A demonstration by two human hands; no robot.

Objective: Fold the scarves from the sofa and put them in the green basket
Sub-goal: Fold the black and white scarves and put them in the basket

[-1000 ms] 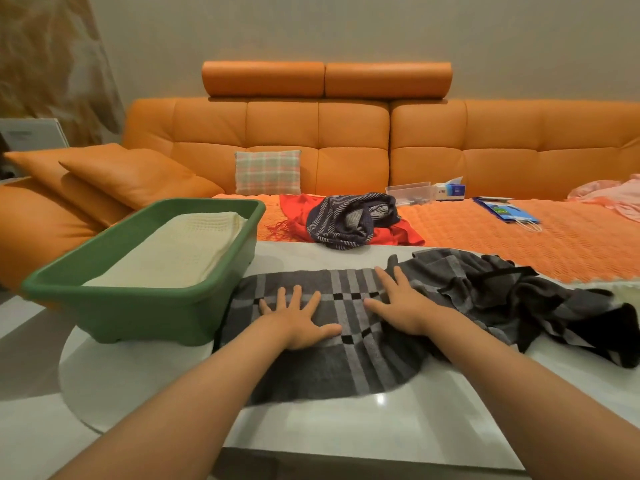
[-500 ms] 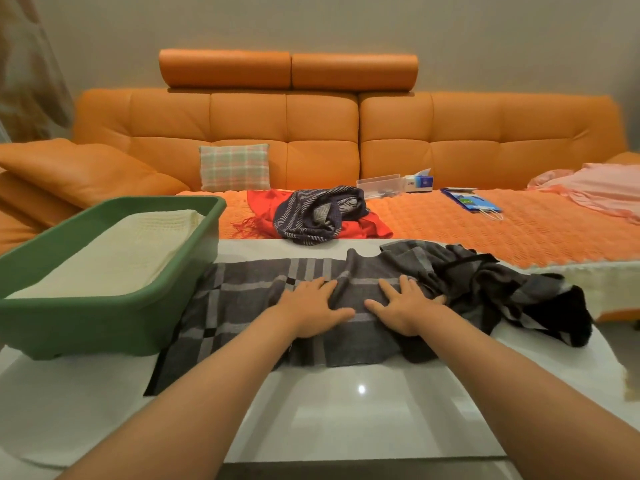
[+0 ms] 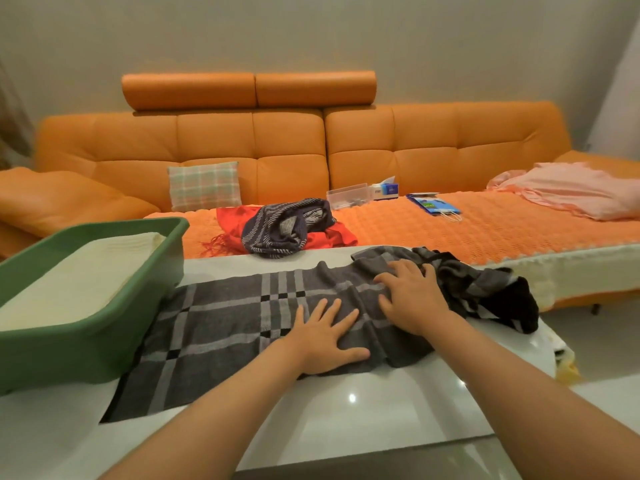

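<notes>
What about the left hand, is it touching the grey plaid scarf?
Touching. The head view shows the left hand lying flat, fingers spread, palm down on the grey plaid scarf.

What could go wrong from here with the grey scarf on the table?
1. The scarf's right end is bunched near the table's right edge; smoothing with the right hand could push it off.
2. Its left end lies against the basket, so a fold may snag or shift there.
3. The left hand presses flat on the middle; wrinkles beside it may get folded in.
</notes>
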